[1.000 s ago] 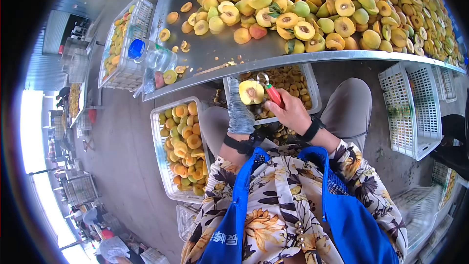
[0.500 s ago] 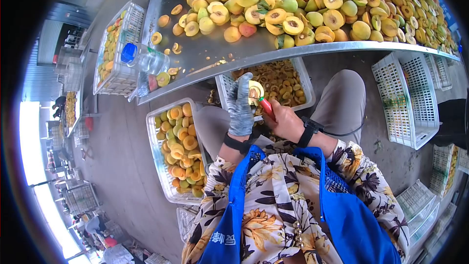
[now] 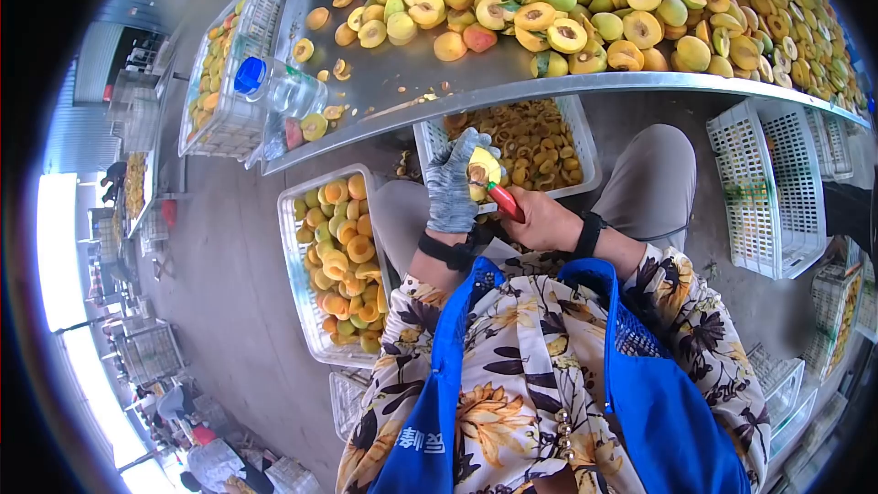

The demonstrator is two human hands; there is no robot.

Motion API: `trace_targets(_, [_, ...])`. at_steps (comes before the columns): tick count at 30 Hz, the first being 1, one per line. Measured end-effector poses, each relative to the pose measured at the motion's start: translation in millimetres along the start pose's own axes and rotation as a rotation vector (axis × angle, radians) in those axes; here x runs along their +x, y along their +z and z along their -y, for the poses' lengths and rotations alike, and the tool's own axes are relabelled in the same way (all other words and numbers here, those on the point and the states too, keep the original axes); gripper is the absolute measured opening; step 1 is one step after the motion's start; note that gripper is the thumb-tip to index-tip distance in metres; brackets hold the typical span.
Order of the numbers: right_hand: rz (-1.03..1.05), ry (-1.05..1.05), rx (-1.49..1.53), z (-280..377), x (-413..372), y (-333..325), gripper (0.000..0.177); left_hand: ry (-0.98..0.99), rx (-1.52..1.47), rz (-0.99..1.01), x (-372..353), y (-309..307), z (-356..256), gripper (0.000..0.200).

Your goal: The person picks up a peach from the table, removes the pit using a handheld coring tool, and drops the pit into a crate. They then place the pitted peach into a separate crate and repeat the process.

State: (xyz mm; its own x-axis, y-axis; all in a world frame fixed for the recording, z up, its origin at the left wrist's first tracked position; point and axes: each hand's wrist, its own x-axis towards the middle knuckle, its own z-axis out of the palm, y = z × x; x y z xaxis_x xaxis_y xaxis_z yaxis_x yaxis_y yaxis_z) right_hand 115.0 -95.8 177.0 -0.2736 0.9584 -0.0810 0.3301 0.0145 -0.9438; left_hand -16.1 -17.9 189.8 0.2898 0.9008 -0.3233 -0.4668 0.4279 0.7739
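My left hand (image 3: 451, 185), in a grey glove, holds a yellow apricot half (image 3: 484, 165) with the cut side turned toward my right hand. My bare right hand (image 3: 541, 221) is closed around a red-handled tool (image 3: 506, 202) with a green collar. Its tip meets the brown centre of the fruit; the working end is mostly hidden. Below my hands, a white crate (image 3: 585, 142) under the table edge contains many brownish-yellow fruit pieces. Beside my left knee, another white crate (image 3: 291, 274) is filled with orange and yellow apricot halves.
A metal table (image 3: 384, 82) ahead carries a large heap of cut apricots (image 3: 585, 14). Near its left corner lies a clear bottle (image 3: 297, 93) with a blue cap. White crates (image 3: 754, 192) stand at right, and a filled crate (image 3: 206, 133) at left.
The view has shifted slightly, moving the table and crates in frame. The apricot half is tilted differently in my gloved hand; the red-handled tool stays against it.
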Motion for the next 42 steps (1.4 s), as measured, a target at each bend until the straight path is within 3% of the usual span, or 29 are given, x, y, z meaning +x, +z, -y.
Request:
trace_targets(3, [0.04, 0.097, 0.038, 11.9, 0.2, -0.7, 0.017, 0.131, 0.007, -0.08, -3.4, 0.6, 3.2, 0.024])
trace_targets(5, [0.18, 0.273, 0.273, 19.8, -0.5, -2.9, 0.013, 0.247, 0.183, -0.1, -0.8, -1.3, 5.0, 0.024])
trace_targets(7, [0.228, 0.326, 0.364, 25.1, -2.3, -8.9, 0.012, 0.215, 0.195, -0.104, 0.5, -0.8, -0.2, 0.024])
trace_targets(9, [0.278, 0.381, 0.461, 25.7, -2.1, -8.5, 0.011, -0.123, 0.016, 0.107, 1.3, -5.0, -11.1, 0.023])
trace_targets(10, [0.309, 0.41, 0.483, 25.8, -2.6, -6.4, 0.012, -0.185, -0.022, 0.135, 4.1, -10.5, -10.2, 0.022])
trace_targets(12, [0.336, 0.436, 0.505, 25.4, -2.7, -6.8, 0.014, -0.196, 0.026, 0.188, 5.4, -14.4, -12.7, 0.024])
trace_targets(14, [0.555, 0.549, 0.895, 23.8, -5.8, -10.3, 0.018, -0.212, 0.055, 0.291, 5.5, -16.3, -13.3, 0.027])
trace_targets(15, [0.561, 0.552, 0.896, 21.3, -6.0, -9.3, 0.018, -0.211, 0.053, 0.284, 2.6, -14.2, -13.6, 0.027])
trace_targets(17, [0.623, 0.525, 1.239, 13.8, -2.4, -7.1, 0.02, -0.161, -0.043, 0.174, -0.7, -3.9, -11.1, 0.028])
trace_targets(19, [0.612, 0.509, 1.323, 12.1, 2.2, -5.7, 0.02, -0.159, -0.105, 0.102, 6.3, -7.4, -2.5, 0.029])
trace_targets(21, [0.599, 0.491, 1.409, 19.6, 2.4, -6.5, 0.019, -0.147, -0.179, -0.143, 9.6, -14.7, 1.3, 0.032])
trace_targets(23, [0.705, 0.245, 1.373, 36.9, -1.4, -15.7, 0.02, 0.045, -0.293, -0.323, 29.1, -72.3, 19.3, 0.032])
trace_targets(24, [0.609, 0.283, 1.327, 36.8, 0.3, -21.1, 0.02, -0.004, -0.389, -0.38, 2.8, -66.3, -7.9, 0.031])
trace_targets(25, [0.477, 0.336, 1.271, 33.1, 3.8, -26.3, 0.019, 0.015, -0.038, -0.454, 0.8, -104.5, -21.8, 0.032])
trace_targets(26, [0.333, 0.404, 1.096, 26.0, 8.9, -29.9, 0.017, 0.176, 0.11, -0.551, -8.2, -135.6, -24.6, 0.037])
trace_targets(27, [0.193, 0.471, 0.922, 15.2, 14.5, -31.5, 0.016, 0.361, 0.62, -0.559, -30.0, -174.5, -33.5, 0.039])
trace_targets(29, [-0.108, 0.364, -0.096, -21.0, 21.7, -29.5, 0.02, 0.348, 0.869, -0.617, -56.9, -250.0, -56.8, 0.035])
trace_targets(30, [-0.112, 0.363, -0.093, -39.7, 22.3, -27.7, 0.02, 0.206, 1.229, -0.742, -74.9, -243.9, -73.1, 0.032])
trace_targets(31, [-0.183, 0.297, -0.34, -57.0, 23.6, -26.8, 0.024, 0.049, 1.585, -0.857, -83.8, -232.2, -90.4, 0.03])
trace_targets(32, [-0.252, 0.228, -0.59, -65.9, 26.4, -27.8, 0.027, 0.055, 1.587, -0.854, -74.3, -231.7, -98.5, 0.03])
trace_targets(34, [-0.235, 0.252, -0.484, -59.4, 31.0, -27.6, 0.028, 0.614, 1.455, -0.738, -51.5, -207.2, -113.6, 0.023])
trace_targets(36, [-0.229, 0.267, -0.388, -46.5, 38.3, -30.9, 0.029, 0.659, 1.326, -0.49, -5.3, -125.8, -125.8, 0.025])
trace_targets(38, [-0.101, 0.404, -0.145, -34.3, 37.1, -31.5, 0.03, 0.894, 1.58, -0.199, 61.5, -81.7, -122.9, 0.025])
trace_targets(39, [-0.15, 0.312, -0.203, -44.7, 33.0, -27.1, 0.031, 0.982, 1.602, -0.097, 103.4, -70.1, -115.4, 0.026])
trace_targets(40, [-0.165, 0.301, -0.213, -49.6, 28.8, -25.5, 0.031, 0.97, 1.715, -0.066, 129.1, -44.2, -107.7, 0.032])
trace_targets(42, [-0.169, 0.278, -0.217, -56.0, 18.1, -26.3, 0.032, 0.688, 1.84, 0.064, 187.0, -13.4, -93.0, 0.045])
